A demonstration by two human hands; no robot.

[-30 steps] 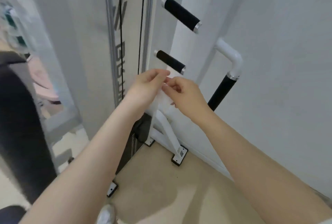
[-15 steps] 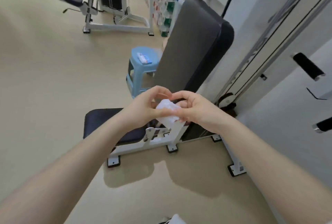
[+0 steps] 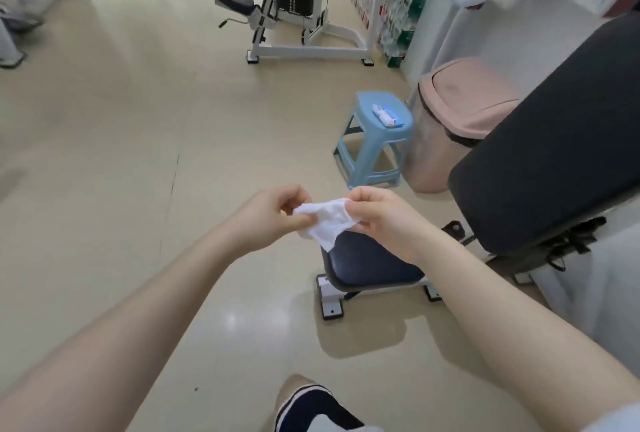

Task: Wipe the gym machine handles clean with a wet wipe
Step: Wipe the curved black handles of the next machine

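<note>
White wet wipe (image 3: 327, 222) crumpled, pinched between left hand (image 3: 273, 213) and right hand (image 3: 379, 217), above dark seat pad (image 3: 367, 267)

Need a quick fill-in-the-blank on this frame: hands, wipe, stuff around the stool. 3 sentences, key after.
1. The white wet wipe is pinched by the left hand and the ____ hand.
2. The small packet lies on top of the light ____ stool.
3. The bin beside the stool has a lid coloured ____.

Missing words: right; blue; pink
</note>
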